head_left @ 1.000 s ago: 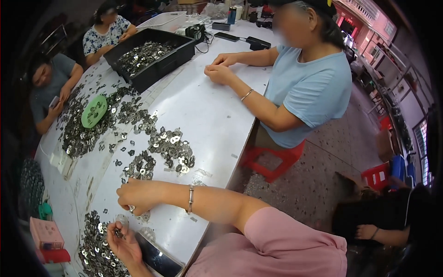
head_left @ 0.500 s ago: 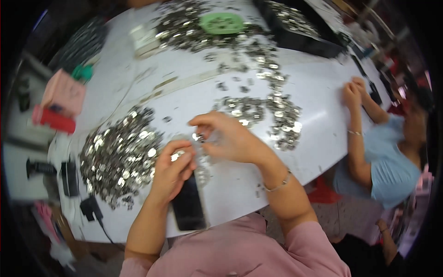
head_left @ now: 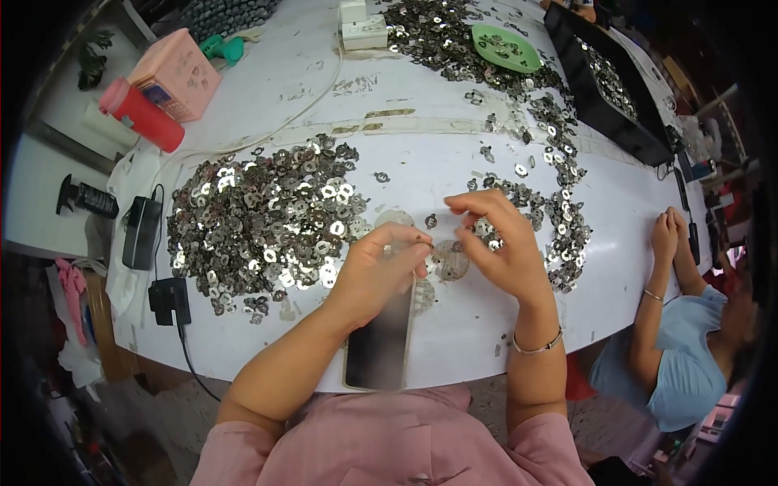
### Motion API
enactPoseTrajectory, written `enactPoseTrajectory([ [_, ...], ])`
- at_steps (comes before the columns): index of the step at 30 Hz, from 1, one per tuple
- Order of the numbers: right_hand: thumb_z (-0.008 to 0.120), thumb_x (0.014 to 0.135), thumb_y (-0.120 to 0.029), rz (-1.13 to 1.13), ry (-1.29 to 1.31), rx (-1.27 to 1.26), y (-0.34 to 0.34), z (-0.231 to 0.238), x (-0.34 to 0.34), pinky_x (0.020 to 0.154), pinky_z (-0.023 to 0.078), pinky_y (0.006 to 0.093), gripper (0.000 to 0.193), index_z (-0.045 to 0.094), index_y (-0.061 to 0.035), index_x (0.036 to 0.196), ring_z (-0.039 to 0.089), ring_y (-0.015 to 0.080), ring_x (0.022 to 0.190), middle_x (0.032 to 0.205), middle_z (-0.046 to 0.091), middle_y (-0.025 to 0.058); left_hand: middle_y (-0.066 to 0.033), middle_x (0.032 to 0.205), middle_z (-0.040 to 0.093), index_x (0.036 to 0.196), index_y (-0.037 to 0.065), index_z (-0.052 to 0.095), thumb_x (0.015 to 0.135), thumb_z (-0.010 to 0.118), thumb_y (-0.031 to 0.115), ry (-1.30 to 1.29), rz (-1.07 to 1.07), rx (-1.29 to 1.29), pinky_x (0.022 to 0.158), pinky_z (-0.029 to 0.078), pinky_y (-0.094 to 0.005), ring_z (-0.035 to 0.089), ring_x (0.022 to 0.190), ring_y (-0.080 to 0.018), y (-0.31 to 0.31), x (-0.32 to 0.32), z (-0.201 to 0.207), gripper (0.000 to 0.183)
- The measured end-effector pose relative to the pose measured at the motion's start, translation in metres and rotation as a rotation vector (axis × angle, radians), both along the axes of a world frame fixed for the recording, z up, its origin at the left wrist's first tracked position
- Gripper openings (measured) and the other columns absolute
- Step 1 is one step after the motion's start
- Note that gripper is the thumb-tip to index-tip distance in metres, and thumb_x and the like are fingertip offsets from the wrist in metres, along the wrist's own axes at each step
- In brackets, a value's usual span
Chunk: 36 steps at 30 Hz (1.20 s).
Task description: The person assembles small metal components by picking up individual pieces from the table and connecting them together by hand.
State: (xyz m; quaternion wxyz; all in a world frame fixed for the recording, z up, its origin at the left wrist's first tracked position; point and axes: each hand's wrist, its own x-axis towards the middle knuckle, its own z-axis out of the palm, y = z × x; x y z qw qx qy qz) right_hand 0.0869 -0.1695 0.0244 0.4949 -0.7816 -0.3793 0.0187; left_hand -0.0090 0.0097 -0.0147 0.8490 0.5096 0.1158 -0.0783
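My left hand (head_left: 377, 275) is closed in a pinch above a black phone (head_left: 379, 344). A tiny dark bit shows at its fingertips, too small to name. My right hand (head_left: 504, 247) is open beside it, thumb and fingers apart, with nothing visible gripped. One small metal piece (head_left: 431, 220) lies between the two hands. To the left spreads a large pile of small shiny metal pieces (head_left: 267, 215), flat and ring-like with tabs. A smaller group of the same pieces (head_left: 567, 235) runs along the right side, partly behind my right hand.
Farther back are a green dish (head_left: 485, 55), a black tray (head_left: 571, 36) of metal pieces and a white box (head_left: 365, 34). At left stand a pink box (head_left: 194, 77), a red bottle (head_left: 150, 121) and a black adapter (head_left: 168, 301) with its cord. A person in blue (head_left: 660, 360) sits at right.
The view has swung, so the table and piles appear shifted. My right hand has drawn away from my left, its fingers spread wider. My left hand stays pinched.
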Motion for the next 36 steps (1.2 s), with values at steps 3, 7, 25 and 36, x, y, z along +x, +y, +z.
enactPoseTrajectory([
  [3,0.060,0.074,0.004,-0.104,-0.328,-0.216,-0.012,-0.014,0.017,0.077,0.042,0.0330,0.029,0.064,-0.0058,0.101,0.055,0.0235,0.083,0.088,0.060,0.0070,-0.0029,0.089,0.061,0.099,0.009,0.061,0.093,0.058,0.017,0.019,0.013,-0.044,0.053,0.036,-0.0196,0.052,0.066,-0.0068,0.003,0.004,0.002,0.011],
  [7,0.061,0.077,0.002,-0.138,-0.359,-0.338,-0.008,-0.014,0.013,0.077,0.038,0.0338,0.024,0.065,-0.0065,0.099,0.054,0.0227,0.084,0.090,0.063,0.0048,-0.0030,0.094,0.060,0.096,0.010,0.060,0.095,0.055,0.022,0.073,0.015,-0.283,0.062,0.042,-0.0210,0.054,0.074,-0.0088,0.009,0.006,0.006,0.013],
  [25,0.058,0.090,-0.003,-0.021,0.589,0.325,0.017,-0.022,-0.005,0.080,0.050,0.0273,0.020,0.061,0.0001,0.109,0.063,0.0149,0.086,0.097,0.067,0.0099,-0.0014,0.091,0.059,0.097,0.011,0.056,0.091,0.061,0.014,0.077,0.035,-0.282,0.058,0.038,-0.0212,0.055,0.078,-0.0097,0.006,0.006,0.006,0.008],
  [36,0.060,0.088,-0.002,0.088,0.458,0.319,0.023,-0.028,-0.013,0.079,0.047,0.0249,0.016,0.064,-0.0003,0.103,0.058,0.0117,0.094,0.101,0.062,0.0074,-0.0031,0.082,0.059,0.098,0.007,0.055,0.091,0.061,0.010,0.061,0.066,-0.189,0.053,0.037,-0.0205,0.055,0.072,-0.0087,0.001,0.005,0.007,0.010],
])
